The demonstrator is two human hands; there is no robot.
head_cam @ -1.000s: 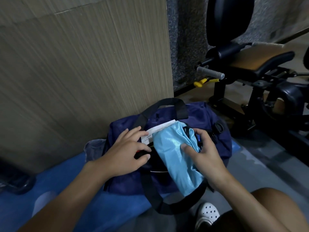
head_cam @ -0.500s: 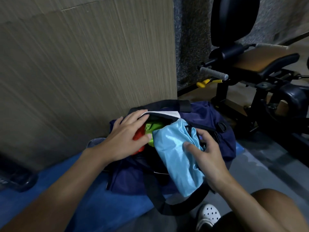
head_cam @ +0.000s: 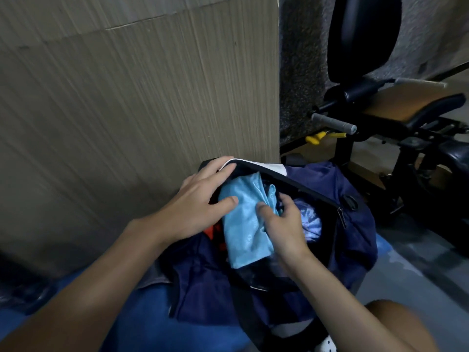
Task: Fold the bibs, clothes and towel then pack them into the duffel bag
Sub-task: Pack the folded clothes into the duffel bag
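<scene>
Folded light-blue cloth is lodged in the open mouth of the navy duffel bag, grasped at its right edge by the right hand. The left hand is laid flat, fingers straight on the rim, thumb touching the cloth. The bag is set on a blue mat

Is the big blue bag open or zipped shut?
Open. The duffel bag gapes wide: the left hand rests on its far rim, and the right hand grips a folded light blue cloth partly inside it.
</scene>
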